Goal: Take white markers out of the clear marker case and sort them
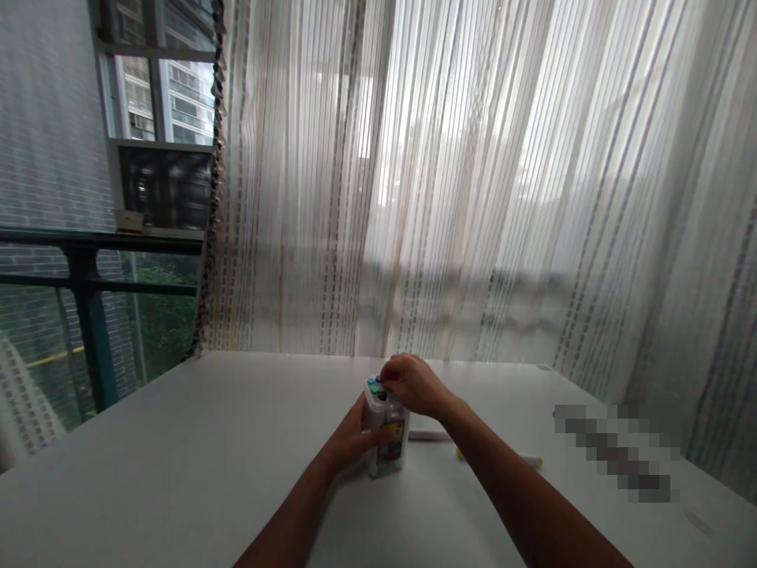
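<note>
A clear plastic marker box [387,442] stands upright on the white table [177,473], with coloured marker caps [374,384] showing at its top. My left hand [355,438] is wrapped round the box's left side. My right hand [414,383] rests over the top of the box with its fingers curled down onto the marker caps. Whether those fingers pinch a single marker I cannot make out.
Two loose markers lie on the table right of the box: a white one [429,435] and one with a yellow end [502,457]. Sheer striped curtains [473,197] hang behind the table. A window and dark railing [88,276] are at the left.
</note>
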A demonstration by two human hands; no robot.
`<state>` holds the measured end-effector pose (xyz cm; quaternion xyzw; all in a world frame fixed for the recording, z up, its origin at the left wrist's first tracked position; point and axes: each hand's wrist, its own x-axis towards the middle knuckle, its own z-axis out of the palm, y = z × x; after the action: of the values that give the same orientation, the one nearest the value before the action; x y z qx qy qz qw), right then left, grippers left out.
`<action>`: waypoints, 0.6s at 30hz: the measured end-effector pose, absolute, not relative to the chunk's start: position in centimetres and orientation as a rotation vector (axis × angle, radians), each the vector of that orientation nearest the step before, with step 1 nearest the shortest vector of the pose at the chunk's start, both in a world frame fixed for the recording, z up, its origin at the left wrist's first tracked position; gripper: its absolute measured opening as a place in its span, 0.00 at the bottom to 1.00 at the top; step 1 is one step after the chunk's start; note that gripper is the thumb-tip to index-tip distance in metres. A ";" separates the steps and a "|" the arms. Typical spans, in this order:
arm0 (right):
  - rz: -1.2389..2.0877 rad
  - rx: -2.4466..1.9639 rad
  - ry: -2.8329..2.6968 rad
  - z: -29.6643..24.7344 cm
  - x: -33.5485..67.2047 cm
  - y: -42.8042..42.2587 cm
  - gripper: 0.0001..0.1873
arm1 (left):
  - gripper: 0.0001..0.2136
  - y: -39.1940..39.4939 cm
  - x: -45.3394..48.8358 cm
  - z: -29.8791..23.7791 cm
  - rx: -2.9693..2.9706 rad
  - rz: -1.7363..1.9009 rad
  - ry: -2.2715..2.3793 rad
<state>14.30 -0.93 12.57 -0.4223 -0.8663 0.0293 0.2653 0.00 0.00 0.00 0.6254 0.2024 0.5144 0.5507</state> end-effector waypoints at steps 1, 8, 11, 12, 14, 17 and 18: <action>0.057 -1.148 -2.336 12.6 14.3 -0.9 0.08 | 0.30 0.0 0.0 0.0 1.482 1.215 0.476; 0.099 -1.211 -2.205 13.2 15.6 -0.3 0.09 | 0.31 -0.2 0.0 0.2 1.484 1.198 0.508; 0.078 -1.241 -2.295 13.3 15.8 -0.2 0.07 | 0.30 -0.2 0.0 0.3 1.491 1.206 0.490; 0.067 -1.249 -2.325 13.3 15.8 -0.3 0.06 | 0.30 -0.2 0.0 0.2 1.495 1.208 0.489; 0.044 -1.272 -2.360 13.2 15.4 -0.4 0.07 | 0.29 -0.2 0.0 0.2 1.498 1.210 0.491; 0.007 -1.329 -2.396 13.1 14.7 -0.5 0.06 | 0.29 -0.1 0.0 0.0 1.489 1.207 0.471; -0.008 -1.337 -2.406 13.0 14.4 -0.5 0.06 | 0.29 0.0 0.0 0.0 1.486 1.206 0.466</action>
<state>14.41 -0.55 13.02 -0.4765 -0.8577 -0.0029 0.1932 0.01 -0.04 0.03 0.6287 0.1972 0.5101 0.5529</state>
